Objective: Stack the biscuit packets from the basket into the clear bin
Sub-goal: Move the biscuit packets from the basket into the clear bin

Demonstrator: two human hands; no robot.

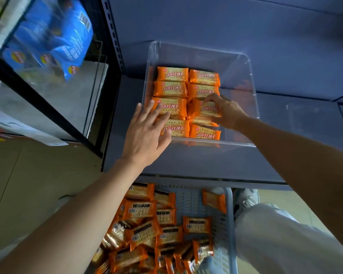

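Fingers [149,110] of the left hand [147,135] lie straight and a little spread, flat on the left column of binned packets [171,75] inside the clear bin [252,80]. They cover the near ends of the third and fourth packets of that column (the thumb rests on the fourth, close to the bin's front wall) and grip nothing.

Opposite them, the right hand [229,113] has its fingers [211,98] curled over the far edge of a biscuit packet [203,109], with the thumb at its near edge, so the packet is pinched between them. That packet lies label up in the right column, third from the back, on top of at least one more packet beneath it. Its left end touches the packet under the left hand's fingertips.

All the binned packets are orange, label up, in two columns side by side against the bin's left wall. The bin stands on a grey-blue shelf [186,161].

Below the shelf's front edge sits a pale blue basket [225,224], with loose packets [145,210] heaped mostly in its left part, many showing barcodes. Just right of the basket are a pale trouser leg [275,244] and a shoe [246,196]. Blurred blue snack bags [53,36] sit on the rack at upper left.
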